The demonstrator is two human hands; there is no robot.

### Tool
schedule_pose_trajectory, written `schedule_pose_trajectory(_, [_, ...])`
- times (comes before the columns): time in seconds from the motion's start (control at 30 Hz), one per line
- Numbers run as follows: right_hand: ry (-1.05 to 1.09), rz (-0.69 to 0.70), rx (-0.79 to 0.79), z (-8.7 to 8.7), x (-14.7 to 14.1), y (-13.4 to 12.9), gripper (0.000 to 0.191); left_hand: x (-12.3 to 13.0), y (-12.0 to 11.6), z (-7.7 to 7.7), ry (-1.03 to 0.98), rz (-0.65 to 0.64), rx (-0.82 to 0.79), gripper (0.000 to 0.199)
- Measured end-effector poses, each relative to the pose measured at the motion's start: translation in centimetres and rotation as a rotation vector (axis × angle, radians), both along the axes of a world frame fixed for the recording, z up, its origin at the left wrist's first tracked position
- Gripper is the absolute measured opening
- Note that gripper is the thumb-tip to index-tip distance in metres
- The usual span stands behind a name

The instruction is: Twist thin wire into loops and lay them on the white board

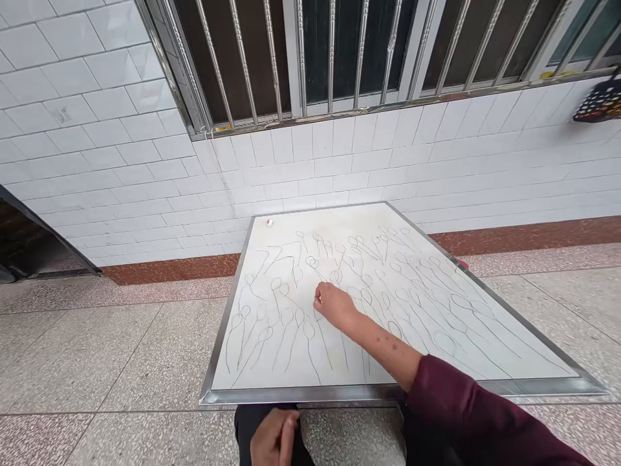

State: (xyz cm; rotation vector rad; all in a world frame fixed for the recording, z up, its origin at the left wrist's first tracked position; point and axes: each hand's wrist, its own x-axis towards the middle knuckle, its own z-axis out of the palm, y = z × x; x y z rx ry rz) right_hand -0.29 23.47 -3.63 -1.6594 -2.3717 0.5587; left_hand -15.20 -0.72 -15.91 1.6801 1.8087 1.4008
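Note:
My right hand [334, 305] reaches over the middle of a white-topped table [272, 362], its fingers curled into a pinch. What lies between those fingertips is too small to make out. Many thin dark looped strands [309, 331] with long tails spread across the white top, around and beyond this hand; I cannot tell whether they are wires or threads. Low in the view, my left hand [274, 437] is near my dark-trousered leg [305, 453], below the table's front edge. Its fingers are folded with the thumb along them, and anything inside is hidden.
A metal frame [310, 393] edges the tabletop. At its far left corner lies a small white-and-red item [270, 222]. Behind stands a white tiled wall [310, 175] with a barred window [332, 58]. A dotted bag [598, 100] hangs at the right. Speckled floor [145, 362] surrounds the table.

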Motion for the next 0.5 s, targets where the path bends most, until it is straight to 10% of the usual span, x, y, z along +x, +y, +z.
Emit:
schedule_pose_trajectory(0.1, [0.031, 0.045, 0.085, 1.4, 1.4, -5.4, 0.015, 0.5, 2.5, 7.1, -0.552, 0.237, -0.093, 0.029])
schedule_pose_trajectory(0.23, [0.08, 0.121, 0.209, 1.8, 3.2, -11.7, 0.013, 1.7, 5.0, 14.0, -0.866, 0.151, -0.101, 0.039])
schedule_pose_trajectory(0.5, [0.275, 0.235, 0.447, 1.7, 6.5, -17.7, 0.012, 6.3, 1.9, 16.2, -1.053, 0.055, -0.059, 0.038])
